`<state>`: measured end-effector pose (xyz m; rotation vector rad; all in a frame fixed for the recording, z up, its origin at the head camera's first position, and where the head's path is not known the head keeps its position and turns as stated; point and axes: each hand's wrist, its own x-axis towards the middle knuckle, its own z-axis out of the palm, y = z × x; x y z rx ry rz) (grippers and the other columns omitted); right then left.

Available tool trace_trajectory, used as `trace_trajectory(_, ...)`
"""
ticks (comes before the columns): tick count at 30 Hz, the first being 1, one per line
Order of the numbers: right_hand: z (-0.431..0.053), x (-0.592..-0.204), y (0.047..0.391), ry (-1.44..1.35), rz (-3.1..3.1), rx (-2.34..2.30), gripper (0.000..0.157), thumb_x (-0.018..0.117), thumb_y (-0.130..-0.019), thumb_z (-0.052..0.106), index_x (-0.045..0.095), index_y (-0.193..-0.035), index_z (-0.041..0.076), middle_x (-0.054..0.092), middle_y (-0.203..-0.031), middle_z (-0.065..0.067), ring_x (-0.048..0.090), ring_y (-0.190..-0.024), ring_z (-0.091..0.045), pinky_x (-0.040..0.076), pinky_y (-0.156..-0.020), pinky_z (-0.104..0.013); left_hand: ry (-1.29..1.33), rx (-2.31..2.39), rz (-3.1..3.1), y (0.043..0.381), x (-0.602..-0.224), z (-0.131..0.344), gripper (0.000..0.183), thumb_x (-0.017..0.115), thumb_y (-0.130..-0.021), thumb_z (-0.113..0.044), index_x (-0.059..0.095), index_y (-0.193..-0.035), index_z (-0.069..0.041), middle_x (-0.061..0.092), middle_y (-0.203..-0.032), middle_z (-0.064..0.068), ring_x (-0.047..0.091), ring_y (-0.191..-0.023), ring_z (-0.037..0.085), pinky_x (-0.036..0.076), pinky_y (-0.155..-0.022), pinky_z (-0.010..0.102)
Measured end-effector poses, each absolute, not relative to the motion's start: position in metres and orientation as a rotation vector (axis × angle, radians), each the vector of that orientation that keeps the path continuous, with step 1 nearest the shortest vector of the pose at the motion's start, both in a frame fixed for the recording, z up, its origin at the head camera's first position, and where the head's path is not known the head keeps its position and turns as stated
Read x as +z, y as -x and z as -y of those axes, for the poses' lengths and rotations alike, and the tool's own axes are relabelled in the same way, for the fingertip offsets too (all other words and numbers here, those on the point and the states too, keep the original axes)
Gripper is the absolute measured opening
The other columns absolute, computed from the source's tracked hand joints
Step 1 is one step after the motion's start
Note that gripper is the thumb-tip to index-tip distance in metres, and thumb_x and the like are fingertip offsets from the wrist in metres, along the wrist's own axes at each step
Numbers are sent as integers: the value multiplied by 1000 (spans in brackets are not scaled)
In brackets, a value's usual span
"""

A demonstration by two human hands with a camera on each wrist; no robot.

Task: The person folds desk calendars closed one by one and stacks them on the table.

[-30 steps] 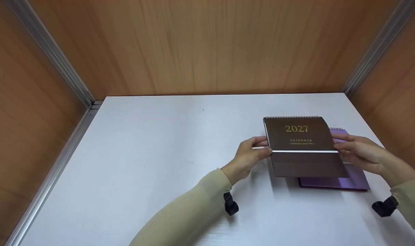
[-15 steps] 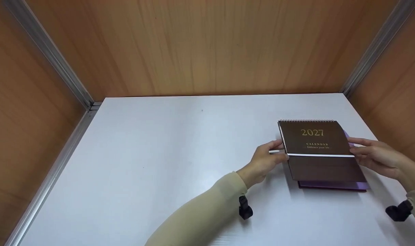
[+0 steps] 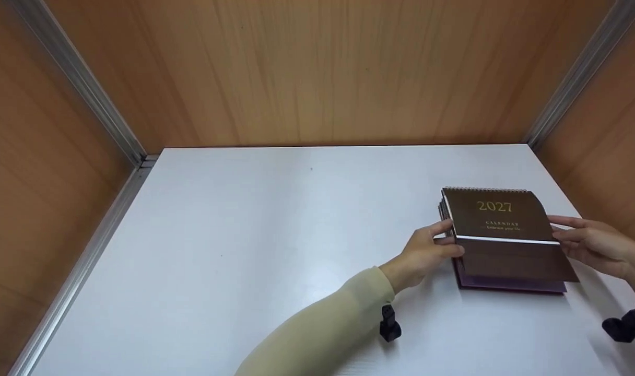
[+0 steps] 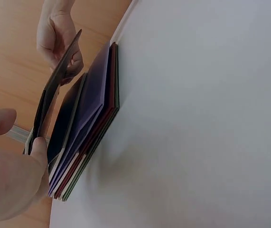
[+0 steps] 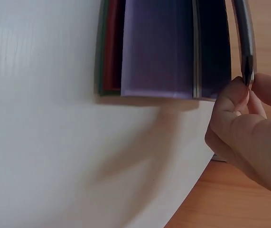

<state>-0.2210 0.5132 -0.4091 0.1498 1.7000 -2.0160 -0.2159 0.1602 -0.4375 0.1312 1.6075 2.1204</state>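
A dark brown spiral-bound 2027 desk calendar [image 3: 497, 214] is held by its two side edges over a stack at the table's right. My left hand [image 3: 421, 255] pinches its left edge between thumb and fingers. At the opposite edge, my right hand [image 3: 599, 245] grips it the same way. Beneath lies a purple calendar [image 5: 159, 52], on top of a red calendar [image 5: 115, 47] and a green calendar [image 5: 102, 47]. Both wrist views show a gap between the brown calendar and the stack. In the head view it covers most of the purple one.
The white table [image 3: 244, 235] stretches to the left of the stack. Wooden panels [image 3: 328, 73] stand at the back and both sides, with metal rails [image 3: 87, 78] in the corners. A small black camera hangs at each wrist.
Both hands have carried the brown calendar to the right and slightly toward the front edge. It started left of the purple calendar and now lies over it.
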Motion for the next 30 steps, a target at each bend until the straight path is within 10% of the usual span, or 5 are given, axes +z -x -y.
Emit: trace_trajectory(30, -506, -430, 218, -239, -1947, -1971, 32, 58, -94, -2, 65, -108, 26, 72, -104, 5, 67, -91, -9, 53, -72, -24, -182, 1890, -1824, 214, -450, -166, 72, 74, -81, -5, 46, -146, -17, 58, -136, 1, 52, -128, 14, 47, -101, 30)
